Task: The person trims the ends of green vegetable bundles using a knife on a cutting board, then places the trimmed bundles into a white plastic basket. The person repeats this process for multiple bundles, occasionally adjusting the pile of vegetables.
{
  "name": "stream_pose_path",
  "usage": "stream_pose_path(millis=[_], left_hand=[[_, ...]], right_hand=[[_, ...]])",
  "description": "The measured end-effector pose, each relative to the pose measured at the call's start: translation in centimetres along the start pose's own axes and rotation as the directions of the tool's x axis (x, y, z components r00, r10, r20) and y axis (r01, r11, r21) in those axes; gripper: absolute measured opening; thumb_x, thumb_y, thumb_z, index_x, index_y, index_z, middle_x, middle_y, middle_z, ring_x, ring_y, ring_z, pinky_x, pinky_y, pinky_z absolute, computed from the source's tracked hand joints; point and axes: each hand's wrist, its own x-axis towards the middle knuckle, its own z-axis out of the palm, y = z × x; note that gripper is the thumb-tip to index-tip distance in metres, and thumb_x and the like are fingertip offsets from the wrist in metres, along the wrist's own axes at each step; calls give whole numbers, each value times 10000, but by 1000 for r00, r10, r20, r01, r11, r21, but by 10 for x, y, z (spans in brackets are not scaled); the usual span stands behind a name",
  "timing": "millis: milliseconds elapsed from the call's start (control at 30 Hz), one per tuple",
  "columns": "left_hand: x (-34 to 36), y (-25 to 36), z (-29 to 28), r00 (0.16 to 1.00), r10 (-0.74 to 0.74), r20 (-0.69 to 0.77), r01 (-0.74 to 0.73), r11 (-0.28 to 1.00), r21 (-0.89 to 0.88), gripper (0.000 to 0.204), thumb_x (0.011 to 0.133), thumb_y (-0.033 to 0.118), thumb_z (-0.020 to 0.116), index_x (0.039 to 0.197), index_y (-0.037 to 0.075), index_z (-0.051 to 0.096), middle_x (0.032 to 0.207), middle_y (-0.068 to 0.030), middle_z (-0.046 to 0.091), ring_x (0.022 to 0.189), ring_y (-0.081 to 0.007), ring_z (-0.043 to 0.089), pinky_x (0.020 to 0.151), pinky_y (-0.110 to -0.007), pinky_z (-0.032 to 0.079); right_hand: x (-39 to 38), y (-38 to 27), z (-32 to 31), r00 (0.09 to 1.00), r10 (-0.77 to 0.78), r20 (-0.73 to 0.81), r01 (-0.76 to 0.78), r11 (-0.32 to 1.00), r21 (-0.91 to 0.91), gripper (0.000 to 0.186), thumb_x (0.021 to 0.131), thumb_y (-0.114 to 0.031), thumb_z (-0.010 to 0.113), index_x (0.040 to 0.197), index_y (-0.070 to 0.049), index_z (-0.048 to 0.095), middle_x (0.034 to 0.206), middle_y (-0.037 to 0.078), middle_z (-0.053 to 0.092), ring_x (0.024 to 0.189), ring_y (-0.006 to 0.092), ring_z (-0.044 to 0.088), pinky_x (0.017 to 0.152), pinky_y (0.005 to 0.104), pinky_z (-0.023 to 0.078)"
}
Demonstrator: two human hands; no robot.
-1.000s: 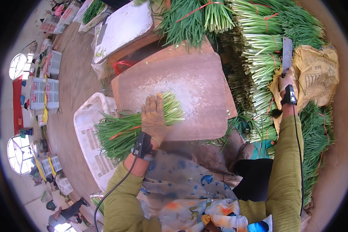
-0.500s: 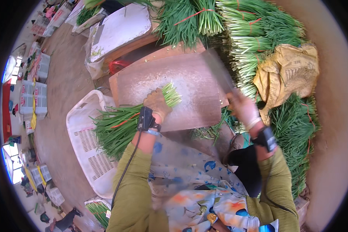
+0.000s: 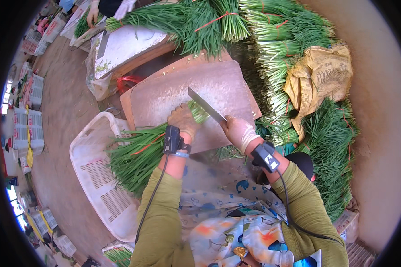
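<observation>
A bundle of garlic chives [image 3: 136,159] lies across the left half of the cutting board [image 3: 225,80], its pale stem ends pointing in toward the middle of the board and its green leaves hanging over the board's left edge, with a red tie [image 3: 149,144] around them. The left hand [image 3: 183,119] is on top of the stems above the board, its fingers curled down and pressed together around them. The right hand [image 3: 239,132], over the board's near right part, has its fingers wrapped around the handle end of a broad-bladed knife [image 3: 205,104], whose blade slants across the middle of the board just beside the stem ends; whether the edge touches them cannot be told. Left of the board stands a white plastic basket [image 3: 96,171] with slotted walls, partly under the hanging leaves. Beyond the board's far left edge is a white-topped surface [image 3: 136,42], and a red plastic bag [image 3: 128,82] sits between the two. Tied chive bundles [image 3: 276,49] are stacked to the right of the board, stems toward it. A yellow woven sack [image 3: 321,75] lies on that stack, farther from the board, and more green leaves [image 3: 327,155] are heaped to the board's near right.
</observation>
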Motion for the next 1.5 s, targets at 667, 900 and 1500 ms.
stream_pose_path(millis=[667,900,1500], left_hand=[[3,-2,-2,999,-4,48,6,999,-36,840,601,395,924,1271,58,547,1202,-162,663,1134,-340,646,975,-431,524],[-2,-2,-6,996,22,91,-19,999,-41,932,599,347,923,1358,35,482,1251,-200,632,1173,-374,615,997,-437,512],[-166,-129,-78,785,209,-583,-563,632,-532,934,593,247,938,1389,47,492,1183,-166,663,1082,-365,631,947,-440,493]], right_hand=[[59,-16,53,985,162,55,-167,979,116,334,962,-227,498,1117,20,661,996,305,691,973,456,681,859,523,534],[2,19,46,976,185,118,-194,979,70,313,972,-251,518,1086,3,661,984,290,700,967,436,689,878,509,523],[-89,-3,22,953,-192,235,-78,594,801,322,1030,-285,569,1150,-25,717,878,73,730,709,130,665,643,267,549]])
